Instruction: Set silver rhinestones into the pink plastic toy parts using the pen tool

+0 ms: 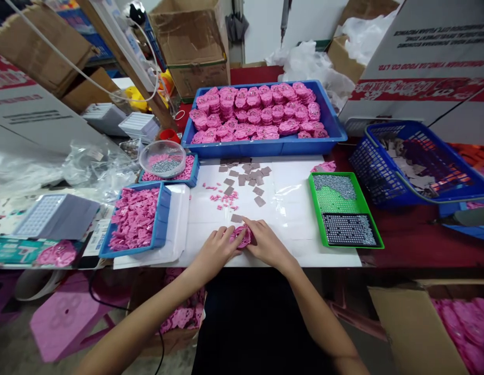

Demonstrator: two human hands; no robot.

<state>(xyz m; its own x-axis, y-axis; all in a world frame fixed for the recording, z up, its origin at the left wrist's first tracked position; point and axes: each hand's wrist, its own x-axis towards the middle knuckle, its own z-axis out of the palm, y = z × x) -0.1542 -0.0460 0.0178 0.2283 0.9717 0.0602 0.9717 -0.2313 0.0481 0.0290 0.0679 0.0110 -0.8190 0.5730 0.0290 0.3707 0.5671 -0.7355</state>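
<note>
Near the table's front edge, a pink flower-shaped plastic part (245, 238) lies between my two hands. My left hand (218, 246) has its fingers closed on its left side, with the index finger and thumb over it. From the other side my right hand (267, 244) grips its edge, the index fingertip at the top. Fingers cover much of the part. Just beyond it lies a grey square piece (237, 218). Further off are several more grey squares (247, 174) and small pink pieces (225, 198), loose on the white table surface (292, 203).
A blue tray (265, 149) of stacked pink parts stands at the back. On the left are a blue bin (164, 224) of pink pieces and a clear round tub (163, 148). A green tray (318, 219) of small screws and a blue basket (382, 182) stand on the right.
</note>
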